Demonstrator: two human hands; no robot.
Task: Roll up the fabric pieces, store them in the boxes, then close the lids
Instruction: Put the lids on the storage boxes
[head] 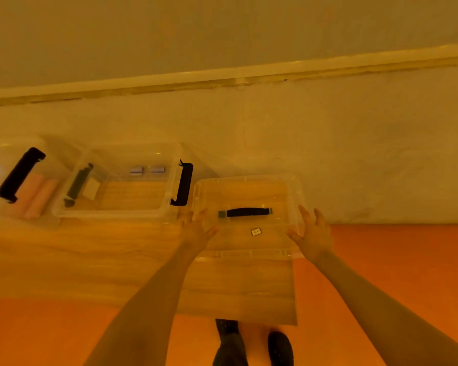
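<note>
A clear plastic lid (249, 196) with a black handle sits at the table's right end. My left hand (197, 227) is at its left side and my right hand (313, 232) at its right side, fingers spread and nearly straight; whether they touch the lid is unclear. An open clear box (117, 210) with black latches stands to the left, apparently empty of fabric. At the far left, another clear box (0, 165) with a black latch holds two pink fabric rolls (36, 198).
The wooden table (90, 260) runs left to right against a pale wall; its right edge falls just past the lid. Orange floor lies below and to the right. My legs and a dark shoe (279, 347) show under the table's front edge.
</note>
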